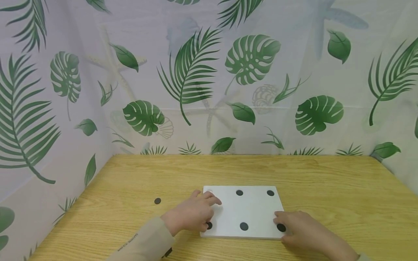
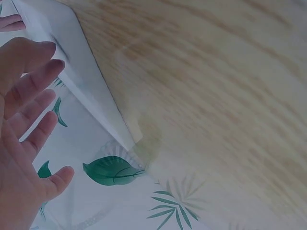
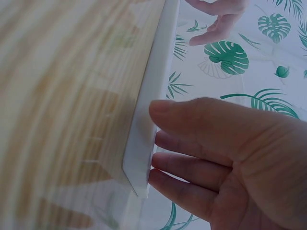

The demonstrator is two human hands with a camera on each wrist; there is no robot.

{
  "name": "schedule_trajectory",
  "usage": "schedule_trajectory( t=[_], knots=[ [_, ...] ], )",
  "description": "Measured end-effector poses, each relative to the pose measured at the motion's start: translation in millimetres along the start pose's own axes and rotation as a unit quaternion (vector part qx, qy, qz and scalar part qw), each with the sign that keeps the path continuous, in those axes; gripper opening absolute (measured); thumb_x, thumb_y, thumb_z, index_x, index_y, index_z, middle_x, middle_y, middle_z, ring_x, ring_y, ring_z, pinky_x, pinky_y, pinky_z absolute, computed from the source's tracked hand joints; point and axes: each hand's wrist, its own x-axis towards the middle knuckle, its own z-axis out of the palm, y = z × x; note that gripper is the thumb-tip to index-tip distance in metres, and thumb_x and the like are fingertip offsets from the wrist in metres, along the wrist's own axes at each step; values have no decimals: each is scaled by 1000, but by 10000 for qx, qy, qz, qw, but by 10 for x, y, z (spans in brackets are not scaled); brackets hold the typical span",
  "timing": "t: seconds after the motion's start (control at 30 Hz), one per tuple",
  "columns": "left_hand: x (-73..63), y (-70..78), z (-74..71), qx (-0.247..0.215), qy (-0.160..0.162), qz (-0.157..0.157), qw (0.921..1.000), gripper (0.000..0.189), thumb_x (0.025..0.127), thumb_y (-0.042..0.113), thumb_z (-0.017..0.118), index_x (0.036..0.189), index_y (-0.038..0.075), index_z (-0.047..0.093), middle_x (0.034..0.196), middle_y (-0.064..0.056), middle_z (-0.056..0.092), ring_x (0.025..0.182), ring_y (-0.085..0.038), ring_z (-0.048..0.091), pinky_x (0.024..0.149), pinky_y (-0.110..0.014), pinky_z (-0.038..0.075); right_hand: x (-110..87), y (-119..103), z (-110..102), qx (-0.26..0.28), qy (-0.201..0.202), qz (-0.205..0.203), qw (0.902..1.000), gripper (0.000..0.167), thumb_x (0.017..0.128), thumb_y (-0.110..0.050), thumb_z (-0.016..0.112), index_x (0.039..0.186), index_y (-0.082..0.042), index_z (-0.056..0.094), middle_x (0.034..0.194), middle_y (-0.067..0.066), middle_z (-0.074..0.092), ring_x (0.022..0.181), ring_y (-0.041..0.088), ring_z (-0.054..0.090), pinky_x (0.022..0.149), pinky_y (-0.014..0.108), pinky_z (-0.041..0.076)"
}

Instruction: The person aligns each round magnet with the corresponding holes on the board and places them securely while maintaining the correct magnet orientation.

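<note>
A flat white board [image 1: 251,210] lies on the table, with black round discs such as the front middle one [image 1: 244,226] along its front and back edges. At its back left corner is a pale round spot [image 1: 209,191]. My left hand [image 1: 192,212] is over the board's left end, thumb at the front left disc [image 1: 209,226], which it partly covers. Its fingers [image 2: 36,103] are spread and loosely bent in the left wrist view. My right hand [image 1: 303,230] holds the front right corner, thumb at the front edge, fingers along the right side, beside a disc [image 1: 281,227].
A loose black disc [image 1: 158,201] lies on the wooden table [image 1: 130,181], left of the board. White cloth [image 1: 202,134] printed with green leaves hangs behind the table and along its sides.
</note>
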Motion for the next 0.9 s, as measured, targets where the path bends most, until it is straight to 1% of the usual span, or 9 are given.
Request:
schedule_trajectory(
  t=[0.1, 0.27, 0.4, 0.47, 0.57, 0.63, 0.8, 0.9],
  knots=[
    [-15, -22, -18, -69, 23, -67, 10000, 25, 71, 17, 70, 54, 22, 53, 126, 9, 44, 118, -14, 33, 94, -48, 29, -4, -1, 0, -8, -9, -23, 10000, 37, 66, -13, 74, 100, -1, 64, 111, 15, 57, 101, 30, 53, 83, 47, 41],
    [-41, -53, -39, -72, 16, -169, 9998, 21, 73, 18, 69, 56, 21, 56, 127, 7, 43, 119, -15, 32, 94, -50, 28, -3, -1, 2, -1, -8, -7, 10000, 36, 66, -12, 74, 100, -1, 64, 111, 15, 57, 101, 30, 53, 83, 47, 40],
    [-59, -87, -33, 88, 18, -339, 9994, 19, 71, 24, 72, 59, 21, 57, 128, 6, 42, 119, -15, 32, 93, -49, 29, 3, 1, 5, -33, 4, -4, 10000, 36, 66, -12, 73, 99, -1, 65, 111, 15, 57, 101, 30, 53, 84, 47, 40],
    [-71, -115, -24, 217, 69, -419, 9989, 18, 71, 25, 71, 61, 20, 58, 128, 5, 42, 118, -16, 33, 92, -48, 30, 3, 3, 6, -44, 9, -33, 10000, 36, 66, -12, 74, 99, -1, 65, 111, 15, 57, 101, 31, 53, 84, 47, 40],
    [-99, -167, -15, 399, 136, -540, 9977, 14, 72, 25, 71, 65, 19, 60, 128, 2, 43, 117, -17, 34, 92, -48, 31, -4, 2, 6, -52, 17, -82, 10000, 36, 66, -13, 74, 99, -1, 64, 111, 16, 57, 101, 31, 53, 83, 47, 40],
    [-121, -207, -11, 439, 192, -647, 9968, 13, 71, 23, 70, 65, 18, 60, 127, 1, 43, 117, -18, 34, 91, -48, 32, -8, 4, 7, -45, 20, -106, 9999, 37, 66, -13, 74, 99, -1, 64, 111, 16, 57, 101, 31, 53, 83, 47, 40],
    [-193, -329, 14, 350, 330, -874, 9950, 16, 70, 26, 73, 65, 19, 60, 127, -1, 43, 116, -20, 35, 88, -50, 32, -13, 8, 5, -52, 26, -155, 9999, 37, 66, -13, 74, 100, 0, 64, 111, 16, 57, 101, 32, 53, 83, 47, 40],
    [-236, -415, 50, 312, 396, -1011, 9936, 15, 69, 28, 75, 70, 18, 63, 127, -3, 43, 116, -22, 35, 88, -51, 31, -10, 11, 5, -64, 27, -184, 9998, 37, 66, -13, 73, 99, 0, 64, 111, 17, 57, 100, 32, 53, 83, 47, 41]
  ],
)
